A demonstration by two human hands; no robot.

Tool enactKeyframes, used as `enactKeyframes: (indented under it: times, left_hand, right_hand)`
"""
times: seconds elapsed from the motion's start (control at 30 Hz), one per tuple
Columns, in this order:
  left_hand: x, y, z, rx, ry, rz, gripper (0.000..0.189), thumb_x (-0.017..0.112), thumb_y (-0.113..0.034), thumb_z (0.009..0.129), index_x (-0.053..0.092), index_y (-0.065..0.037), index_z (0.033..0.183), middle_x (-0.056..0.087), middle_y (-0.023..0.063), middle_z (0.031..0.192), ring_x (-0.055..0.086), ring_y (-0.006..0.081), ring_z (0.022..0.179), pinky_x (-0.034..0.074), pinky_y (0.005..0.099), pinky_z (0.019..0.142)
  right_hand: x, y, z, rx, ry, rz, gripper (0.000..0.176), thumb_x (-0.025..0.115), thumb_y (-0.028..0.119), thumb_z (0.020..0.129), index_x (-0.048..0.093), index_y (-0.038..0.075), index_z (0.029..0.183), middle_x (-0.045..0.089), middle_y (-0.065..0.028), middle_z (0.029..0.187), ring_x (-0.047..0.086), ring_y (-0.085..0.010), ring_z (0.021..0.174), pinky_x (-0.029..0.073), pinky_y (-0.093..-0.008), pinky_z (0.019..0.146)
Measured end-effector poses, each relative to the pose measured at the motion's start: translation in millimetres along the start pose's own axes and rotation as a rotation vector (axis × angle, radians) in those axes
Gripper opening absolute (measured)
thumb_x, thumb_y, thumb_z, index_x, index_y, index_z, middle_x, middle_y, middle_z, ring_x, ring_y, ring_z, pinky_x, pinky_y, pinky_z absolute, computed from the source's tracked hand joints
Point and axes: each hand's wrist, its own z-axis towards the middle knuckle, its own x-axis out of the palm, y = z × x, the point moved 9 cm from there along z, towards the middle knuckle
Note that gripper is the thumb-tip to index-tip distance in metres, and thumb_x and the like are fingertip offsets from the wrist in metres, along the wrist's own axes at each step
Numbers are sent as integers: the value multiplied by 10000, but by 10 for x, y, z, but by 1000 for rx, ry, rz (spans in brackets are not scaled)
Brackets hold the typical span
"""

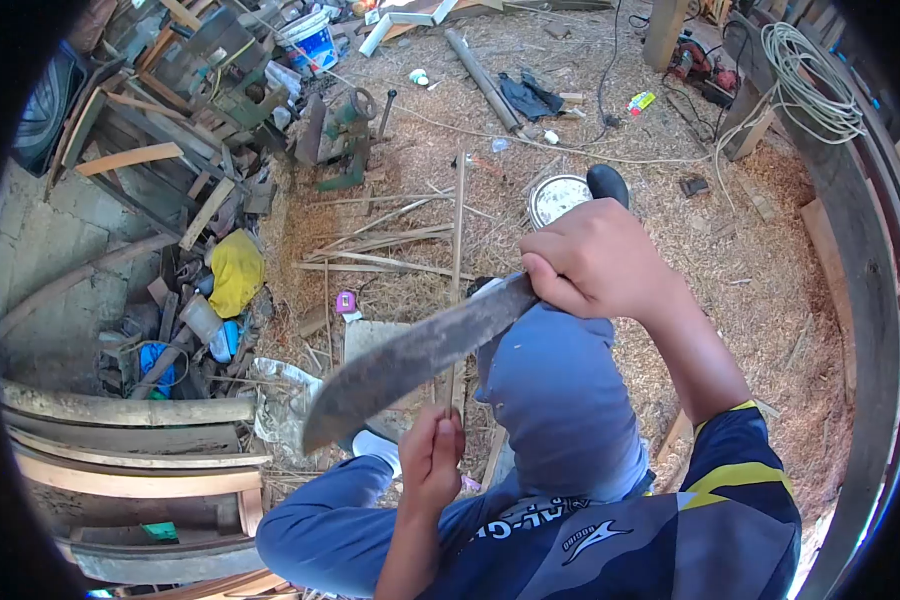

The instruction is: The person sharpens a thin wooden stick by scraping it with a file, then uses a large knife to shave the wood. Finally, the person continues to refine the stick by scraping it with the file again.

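Note:
My right hand [595,262] is closed in a fist around the handle of a machete [410,362], the handle mostly hidden by my fingers. Its broad, dark, worn blade slants down to the left, over my bent knee [565,400] in this view. Below the blade my left hand [432,460] grips the near end of a thin wooden strip [460,220], which extends away from me. The blade overlaps the strip just beyond my left fingers. A pale flat block [372,338] shows partly behind the blade.
Several thin wood strips [385,240] lie on shavings beside a purple tape measure [346,303]. A round white lid [558,198] is beyond my right hand. Scrap and a yellow cloth [237,285] crowd the left. Coiled cable [810,80] hangs at right, near a red power tool [698,62].

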Motion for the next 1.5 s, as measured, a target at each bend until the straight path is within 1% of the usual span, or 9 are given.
enactKeyframes:
  times: [0.13, 0.17, 0.27, 0.47, 0.87, 0.97, 1.07, 1.3, 1.5]
  left_hand:
    - [-42, 184, -129, 15, -19, -40, 313, 480, -290, 1139, 543, -56, 941, 432, -39, 649, 360, 47, 500, 258, 247, 446]
    - [-88, 331, -229, -18, -21, -36, 243, 484, -191, 1119, 602, -19, 994, 515, -15, 637, 453, 71, 546, 356, 258, 513]
    - [-93, 519, -422, -49, 3, -18, 241, 484, -189, 1116, 604, -15, 1002, 530, -7, 643, 466, 78, 552, 370, 271, 516]
    - [-28, 291, -61, -73, 3, -33, 223, 496, -178, 1115, 607, -11, 1019, 504, -22, 672, 462, 66, 579, 367, 264, 538]
    - [136, 104, 295, -106, -19, -262, 206, 470, -174, 1132, 589, -26, 1053, 431, -66, 689, 380, 21, 572, 294, 218, 522]
    - [125, 255, 210, -88, 21, -242, 199, 496, -244, 1122, 573, -71, 1060, 450, -65, 674, 369, 19, 510, 269, 206, 458]
    - [83, 506, -39, -144, 47, -160, 197, 485, -172, 1119, 595, -26, 1045, 448, -56, 678, 381, 31, 552, 311, 230, 520]
    - [181, 343, 222, -59, 62, -173, 184, 513, -217, 1109, 561, -50, 1047, 441, -52, 678, 366, 28, 513, 270, 217, 455]
    - [30, 521, -55, -77, 56, -171, 209, 516, -233, 1114, 546, -46, 1026, 436, -50, 702, 363, 32, 523, 268, 224, 454]
  right_hand:
    - [32, 39, 42, -9, 13, 9, 253, 572, 219, 976, 553, 73, 770, 525, -131, 629, 594, -368, 625, 463, -494, 618]
    - [42, 19, 30, 5, 14, 18, 254, 572, 220, 976, 553, 74, 769, 524, -131, 629, 595, -367, 624, 464, -493, 618]
    - [68, -71, -44, 78, 32, 14, 254, 569, 216, 979, 545, 76, 768, 535, -133, 641, 595, -372, 629, 463, -494, 617]
    - [166, -146, 11, 72, 39, -43, 308, 553, 302, 1011, 619, 80, 807, 633, -137, 674, 658, -364, 660, 503, -498, 634]
    - [357, -157, 86, 78, 46, 39, 324, 503, 283, 1057, 572, 66, 827, 599, -161, 705, 617, -417, 705, 463, -528, 658]
    - [374, -173, 71, 95, 88, 15, 310, 498, 274, 1055, 577, 67, 839, 605, -157, 705, 617, -412, 691, 464, -527, 652]
    - [370, -255, 10, 125, 94, 10, 306, 500, 267, 1049, 571, 66, 829, 600, -154, 694, 615, -408, 684, 462, -526, 649]
    - [302, -253, 0, 97, 85, -11, 334, 530, 295, 1041, 658, 66, 834, 652, -161, 668, 662, -389, 652, 504, -511, 635]
    - [275, -303, -57, 107, 76, -25, 336, 528, 294, 1044, 654, 71, 826, 647, -151, 660, 664, -382, 650, 505, -505, 633]
